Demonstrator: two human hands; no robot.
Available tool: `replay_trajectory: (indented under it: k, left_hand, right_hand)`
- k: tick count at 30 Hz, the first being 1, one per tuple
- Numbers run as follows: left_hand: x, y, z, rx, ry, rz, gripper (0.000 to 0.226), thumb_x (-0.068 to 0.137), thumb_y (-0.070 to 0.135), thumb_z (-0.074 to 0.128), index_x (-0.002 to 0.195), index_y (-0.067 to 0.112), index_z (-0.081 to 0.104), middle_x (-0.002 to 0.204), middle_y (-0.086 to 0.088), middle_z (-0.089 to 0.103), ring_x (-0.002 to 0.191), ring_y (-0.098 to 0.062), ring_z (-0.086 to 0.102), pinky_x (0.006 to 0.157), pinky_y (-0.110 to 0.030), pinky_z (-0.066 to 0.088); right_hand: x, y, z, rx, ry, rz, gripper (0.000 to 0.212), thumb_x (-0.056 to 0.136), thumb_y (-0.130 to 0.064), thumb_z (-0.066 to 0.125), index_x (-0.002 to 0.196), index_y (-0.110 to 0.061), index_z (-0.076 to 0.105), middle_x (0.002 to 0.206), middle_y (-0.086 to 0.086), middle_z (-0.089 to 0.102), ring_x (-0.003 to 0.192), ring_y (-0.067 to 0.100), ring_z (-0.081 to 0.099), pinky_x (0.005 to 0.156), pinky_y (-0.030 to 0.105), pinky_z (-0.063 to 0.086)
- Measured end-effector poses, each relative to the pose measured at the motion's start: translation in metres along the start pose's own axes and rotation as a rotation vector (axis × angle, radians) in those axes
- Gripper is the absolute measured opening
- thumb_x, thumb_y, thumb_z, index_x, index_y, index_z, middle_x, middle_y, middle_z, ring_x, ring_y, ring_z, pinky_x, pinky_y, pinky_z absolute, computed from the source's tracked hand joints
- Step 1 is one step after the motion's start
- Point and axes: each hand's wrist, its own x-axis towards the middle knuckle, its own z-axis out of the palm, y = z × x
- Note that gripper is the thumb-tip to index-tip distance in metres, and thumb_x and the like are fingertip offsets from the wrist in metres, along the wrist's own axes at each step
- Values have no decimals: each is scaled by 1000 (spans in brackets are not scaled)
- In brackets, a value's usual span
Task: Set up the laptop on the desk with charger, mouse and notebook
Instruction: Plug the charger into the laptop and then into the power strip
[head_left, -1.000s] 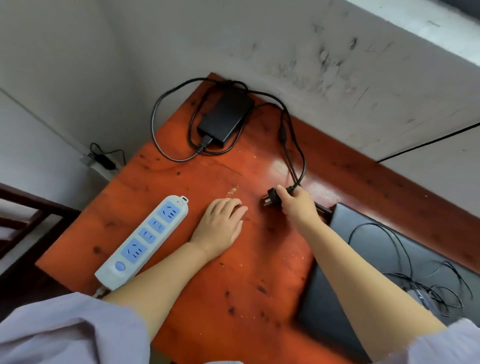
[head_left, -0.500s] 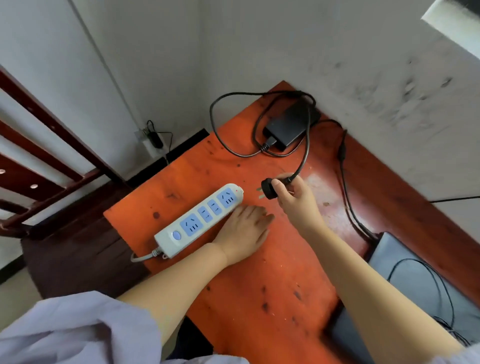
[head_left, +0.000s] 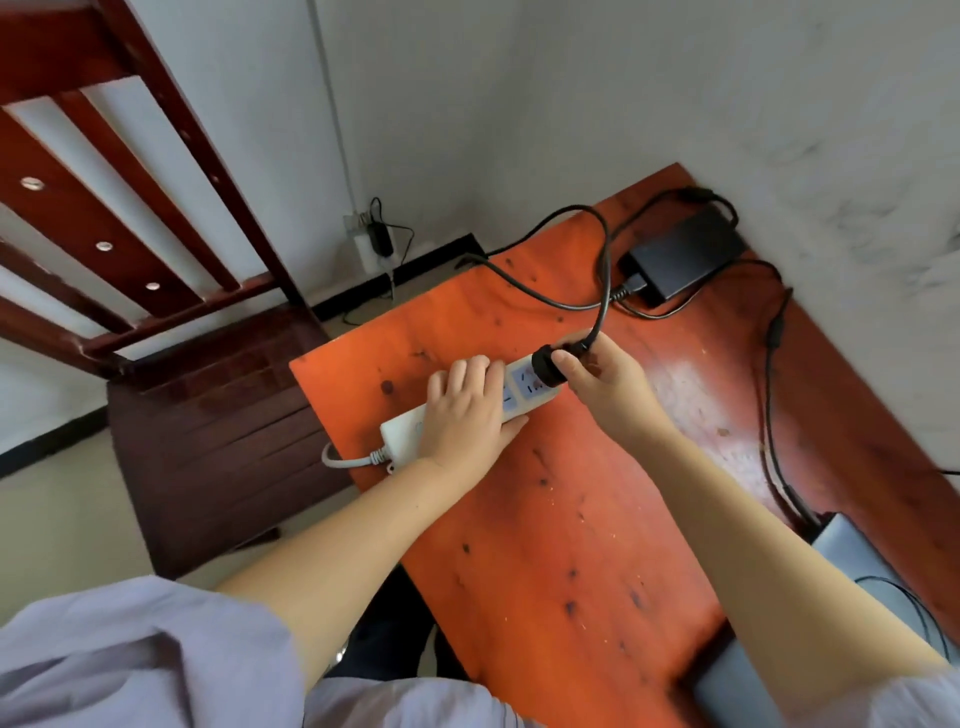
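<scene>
While the head camera is looking down at a worn orange desk (head_left: 571, 519), these details are showing:

Left hand: the left hand (head_left: 465, 410) is pressing down on a white power strip (head_left: 415, 431), fingers wrapping over its top and thumb gripping its near edge.

Right hand: the right hand (head_left: 602, 384) is pinching a black plug (head_left: 545, 370) between thumb and fingers, holding it against the strip's far socket.

Charger: the black charger brick (head_left: 685, 254) is lying at the desk's far corner by the wall, its cable (head_left: 602, 270) arching up and down to the plug.

Laptop: a grey laptop (head_left: 852, 561) is sitting closed at the desk's right edge, mostly out of frame.

Surroundings: a dark red wooden chair (head_left: 208, 415) is standing left of the desk.
</scene>
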Motion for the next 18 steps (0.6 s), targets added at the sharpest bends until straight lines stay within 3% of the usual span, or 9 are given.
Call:
replay_trajectory:
  k: [7,11,18]
  left_hand:
    - [1,0,3,-29,-33,9,59,82,50,58,123,8,53,111,-9,58,102,-29,56,84,-40,45]
    - [1,0,3,-20,-19,1,56,79,49,62,118,9,56,106,-8,60,98,-28,57,82,-39,47]
    - [1,0,5,-38,-20,-8,56,79,50,62,117,10,55,106,-7,59,99,-27,56,83,-38,46]
  right_hand:
    - [2,-11,0,-236,-86,-114,15,88,-23,56,87,-36,50,79,-30,53,77,-26,48,59,-6,35]
    - [1,-8,-2,-194,-72,-118,15,88,-19,56,86,-34,52,79,-31,53,76,-29,48,59,-9,32]
    - [4,-2,-4,-48,-47,2,23,91,-24,54,78,-43,52,80,-21,60,64,-16,55,60,10,41]
